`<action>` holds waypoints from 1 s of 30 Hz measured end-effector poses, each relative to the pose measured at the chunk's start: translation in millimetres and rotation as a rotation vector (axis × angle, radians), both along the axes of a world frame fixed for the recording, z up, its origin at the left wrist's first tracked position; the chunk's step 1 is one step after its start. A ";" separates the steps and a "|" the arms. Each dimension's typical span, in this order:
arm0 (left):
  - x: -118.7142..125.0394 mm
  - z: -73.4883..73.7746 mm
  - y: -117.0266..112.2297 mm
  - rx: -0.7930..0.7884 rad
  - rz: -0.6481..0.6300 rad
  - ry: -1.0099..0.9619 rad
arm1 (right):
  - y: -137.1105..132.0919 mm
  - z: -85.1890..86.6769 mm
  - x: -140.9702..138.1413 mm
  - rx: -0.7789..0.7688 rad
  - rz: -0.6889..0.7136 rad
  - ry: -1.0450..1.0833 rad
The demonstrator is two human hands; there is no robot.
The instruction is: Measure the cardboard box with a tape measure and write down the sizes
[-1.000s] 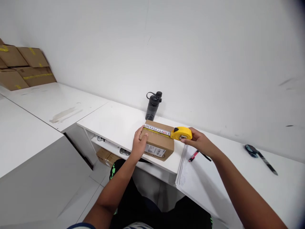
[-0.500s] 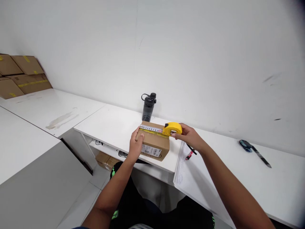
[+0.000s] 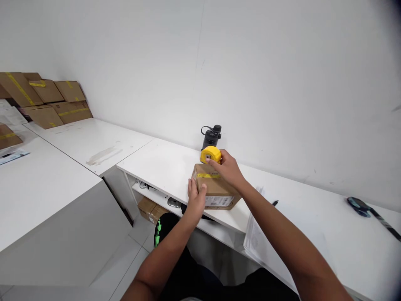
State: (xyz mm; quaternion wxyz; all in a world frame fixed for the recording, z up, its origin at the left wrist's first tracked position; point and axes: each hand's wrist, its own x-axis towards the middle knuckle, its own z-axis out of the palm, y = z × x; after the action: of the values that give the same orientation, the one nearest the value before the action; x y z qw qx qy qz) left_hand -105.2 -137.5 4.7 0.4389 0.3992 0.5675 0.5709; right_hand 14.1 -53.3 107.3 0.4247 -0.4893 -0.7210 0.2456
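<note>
A small brown cardboard box [image 3: 216, 186], with yellow tape on top and a white label on its front, sits on the white desk. My left hand [image 3: 196, 200] grips its left front corner, thumb against the front and fingers along the left side. Above the box's far left edge, my right hand [image 3: 228, 167] holds a yellow tape measure [image 3: 210, 154]. No blade shows out of the case now. Behind the tape measure stands a dark water bottle [image 3: 212, 136], its lower part hidden.
Papers [image 3: 266, 242] lie right of the box, with a dark pen tip [image 3: 275, 203] showing past my forearm. A dark strapped item [image 3: 359, 205] rests far right. Taped cartons [image 3: 72, 110] are stacked at the far left. Under the desk is a shelf [image 3: 153, 195] with small items.
My right hand has carried the tape measure left, from the box's right end to above its left end, and the blade is out of sight. My view has turned left.
</note>
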 end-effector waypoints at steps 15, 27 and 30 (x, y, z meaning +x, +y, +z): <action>-48.8 11.8 106.2 0.225 -0.396 -0.143 | 0.4 -11.7 -5.9 0.009 -0.394 -0.465; -40.9 3.9 103.5 0.266 -0.269 -0.153 | 5.5 -10.0 -7.4 -0.014 -0.319 -0.533; -40.0 4.3 102.3 0.261 -0.263 -0.141 | 5.5 -8.2 -7.4 -0.022 -0.302 -0.529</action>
State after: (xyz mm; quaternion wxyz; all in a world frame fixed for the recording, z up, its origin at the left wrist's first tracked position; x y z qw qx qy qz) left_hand -145.2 -35.2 9.0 0.4930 0.4824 0.3996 0.6038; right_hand 6.7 -47.8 99.1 0.2486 -0.6424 -0.7231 0.0514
